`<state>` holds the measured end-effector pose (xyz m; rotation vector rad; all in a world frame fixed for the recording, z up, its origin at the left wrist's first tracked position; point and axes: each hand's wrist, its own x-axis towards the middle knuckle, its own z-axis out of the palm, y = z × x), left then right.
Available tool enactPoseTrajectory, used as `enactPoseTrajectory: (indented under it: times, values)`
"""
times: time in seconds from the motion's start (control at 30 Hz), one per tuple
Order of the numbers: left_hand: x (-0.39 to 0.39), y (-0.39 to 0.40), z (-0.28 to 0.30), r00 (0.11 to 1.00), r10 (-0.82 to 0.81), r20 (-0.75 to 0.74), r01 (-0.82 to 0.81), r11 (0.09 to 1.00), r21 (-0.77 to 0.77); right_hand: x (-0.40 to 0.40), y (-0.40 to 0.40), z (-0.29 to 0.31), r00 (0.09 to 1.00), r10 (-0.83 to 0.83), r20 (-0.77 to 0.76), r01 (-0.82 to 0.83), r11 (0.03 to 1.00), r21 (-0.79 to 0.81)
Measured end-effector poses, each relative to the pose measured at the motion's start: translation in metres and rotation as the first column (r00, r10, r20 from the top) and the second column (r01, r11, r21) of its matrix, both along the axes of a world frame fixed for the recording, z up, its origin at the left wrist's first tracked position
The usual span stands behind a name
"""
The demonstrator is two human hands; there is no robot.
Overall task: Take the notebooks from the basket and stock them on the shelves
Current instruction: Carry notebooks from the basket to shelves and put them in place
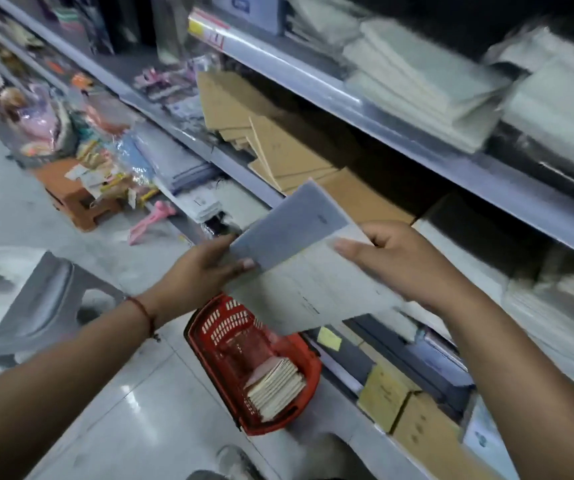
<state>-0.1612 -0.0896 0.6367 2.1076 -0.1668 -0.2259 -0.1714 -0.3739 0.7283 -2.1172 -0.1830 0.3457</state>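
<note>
- Head view: left hand (205, 271) and right hand (403, 261) each grip an edge of the notebooks (299, 258) at frame centre, before the shelves (451, 161)
- More notebooks lie in the red basket (209, 327) on the floor, lower centre

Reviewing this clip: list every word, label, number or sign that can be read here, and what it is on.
None can be read; motion blur smears all print.
Red and yellow shelf-edge tag: marks, illegible.
Blue-grey notebook held in both hands: small dark mark, illegible.
White notebook under it: printed lines, too blurred.
Yellow note on the lower shelf: no legible text.
Brown boxes: faint print, unreadable.
</note>
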Motion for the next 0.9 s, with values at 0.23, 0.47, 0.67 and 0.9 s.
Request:
enactPoseTrajectory:
  times: [0.23, 0.47, 0.67, 0.9]
  values:
    - [-0.019, -0.053, 0.045, 0.980, 0.196, 0.035, -0.175, 0.935, -0.309, -0.050, -0.070, 0.041, 0.999, -0.027, -0.041, 0.038, 0.959, 0.281]
    - [-0.065, -0.151, 0.091, 0.973, 0.221, -0.066, -0.218, 0.794, -0.568, -0.122, -0.115, 0.039, 0.995, -0.080, -0.055, 0.092, 0.961, 0.262]
    - [-0.111, -0.247, 0.121, 0.997, 0.054, -0.064, -0.082, 0.780, -0.621, -0.188, -0.164, 0.026, 0.905, -0.424, -0.031, 0.413, 0.859, 0.302]
    - [-0.147, -0.317, 0.136, 0.951, -0.251, -0.182, 0.078, 0.762, -0.642, -0.264, -0.226, 0.044, 0.797, -0.600, -0.067, 0.555, 0.685, 0.472]
